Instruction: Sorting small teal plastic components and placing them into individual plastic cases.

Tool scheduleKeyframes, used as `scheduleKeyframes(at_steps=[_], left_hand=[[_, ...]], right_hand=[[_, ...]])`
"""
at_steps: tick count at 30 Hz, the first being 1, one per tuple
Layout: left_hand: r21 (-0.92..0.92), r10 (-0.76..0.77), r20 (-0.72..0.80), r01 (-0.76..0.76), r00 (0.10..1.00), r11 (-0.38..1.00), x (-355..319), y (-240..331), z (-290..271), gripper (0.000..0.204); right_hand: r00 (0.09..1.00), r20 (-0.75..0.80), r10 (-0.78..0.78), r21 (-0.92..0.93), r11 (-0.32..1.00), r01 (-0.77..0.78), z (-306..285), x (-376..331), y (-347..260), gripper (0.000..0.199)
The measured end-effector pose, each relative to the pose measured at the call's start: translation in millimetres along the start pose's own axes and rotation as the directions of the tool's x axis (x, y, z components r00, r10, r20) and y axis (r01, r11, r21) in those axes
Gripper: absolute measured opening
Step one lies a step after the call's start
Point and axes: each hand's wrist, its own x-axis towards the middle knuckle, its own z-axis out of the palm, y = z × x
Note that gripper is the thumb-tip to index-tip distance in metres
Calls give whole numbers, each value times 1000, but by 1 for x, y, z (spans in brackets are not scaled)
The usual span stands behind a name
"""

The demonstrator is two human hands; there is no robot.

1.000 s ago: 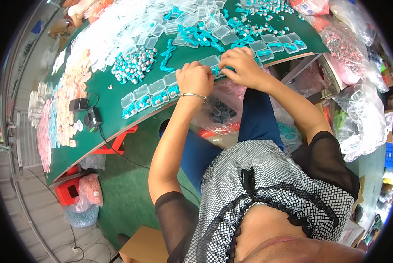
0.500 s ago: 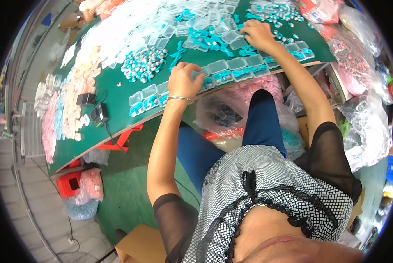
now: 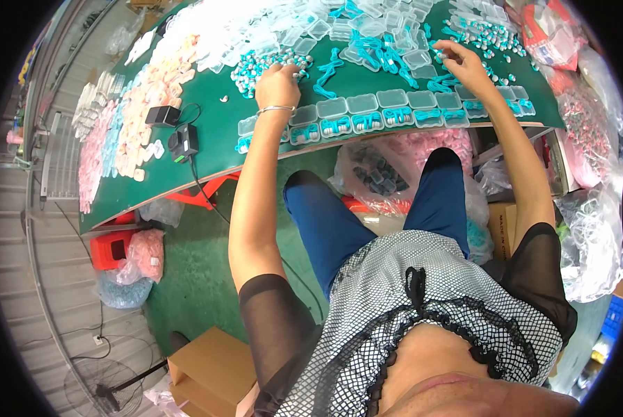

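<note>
My left hand [image 3: 278, 86] reaches over the near edge of a pile of teal-and-silver earbuds [image 3: 249, 69]. Its fingers are bent and drawn in, and what lies at their tips is too small to make out. My right hand [image 3: 466, 69] curls beside a second, looser spread of earbuds [image 3: 488, 38], thumb and forefinger closing on something tiny I cannot make out. Below both hands runs a row of small clear hinged boxes [image 3: 363, 104], lids raised, each with a coiled teal cable [image 3: 397, 115] inside; some also show earbuds. Bundled teal cables [image 3: 367, 50] lie between my hands.
Many clear plastic cases [image 3: 214, 31] heap across the back of the green table [image 3: 207, 94]. Peach pieces [image 3: 162, 90] and black adapters [image 3: 183, 142] lie at left. Filled plastic bags [image 3: 561, 104] crowd the right; a cardboard box [image 3: 214, 368] stands on the floor.
My left hand has moved from the row of boxes up to the earbud pile. My right hand stays near the right-hand earbuds. The whole view has shifted.
</note>
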Motion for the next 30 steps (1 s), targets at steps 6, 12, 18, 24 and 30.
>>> scheduleKeyframes(at_steps=[6, 12, 18, 24, 30], left_hand=[[466, 88, 68, -110, 994, 878, 23, 13, 22, 14], [523, 242, 34, -224, 970, 823, 19, 10, 29, 11], [417, 33, 123, -82, 992, 905, 22, 9, 19, 16], [353, 194, 20, -188, 981, 916, 16, 13, 22, 13], [296, 187, 120, -215, 975, 931, 16, -4, 23, 15]], right_hand=[[991, 111, 68, 251, 963, -94, 3, -20, -26, 18], [989, 89, 117, 185, 974, -132, -4, -36, -39, 16], [998, 57, 4, 157, 988, -13, -5, -48, -49, 18], [992, 88, 94, 282, 952, -115, -10, -65, -49, 17], [988, 120, 98, 126, 986, -113, -10, -78, -61, 12]])
